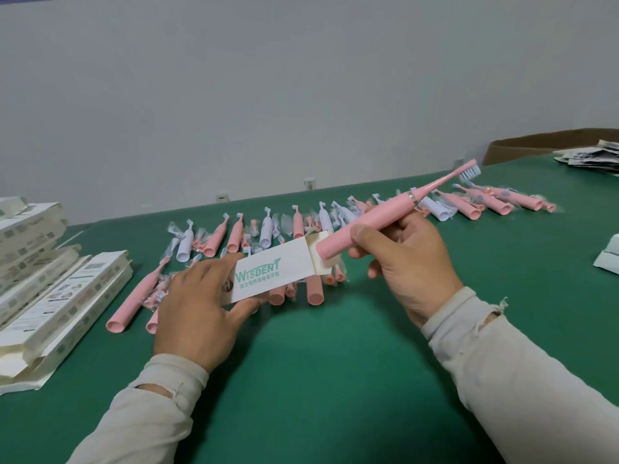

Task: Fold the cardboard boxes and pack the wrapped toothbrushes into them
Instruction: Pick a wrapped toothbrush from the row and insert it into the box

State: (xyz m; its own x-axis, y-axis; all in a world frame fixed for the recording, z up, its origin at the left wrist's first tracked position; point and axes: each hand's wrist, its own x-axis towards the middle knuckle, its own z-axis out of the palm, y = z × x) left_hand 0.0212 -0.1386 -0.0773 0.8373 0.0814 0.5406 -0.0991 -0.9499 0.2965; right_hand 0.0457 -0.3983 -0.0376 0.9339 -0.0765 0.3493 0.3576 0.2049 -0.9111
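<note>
Left hand (197,313) gripping a white printed cardboard box (273,277), right hand (410,259) grasping a pink electric toothbrush (378,217), base at the box's open end, green table (318,380)

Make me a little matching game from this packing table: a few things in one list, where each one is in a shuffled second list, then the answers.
Things:
1. pink toothbrush
2. Wisdent box
3. stack of flat boxes
4. brown carton

Places:
A. far right corner of the table
B. in the left hand
C. in the right hand, base at the box's open end
D. left edge of the table

Pairs: 1-C, 2-B, 3-D, 4-A
</note>
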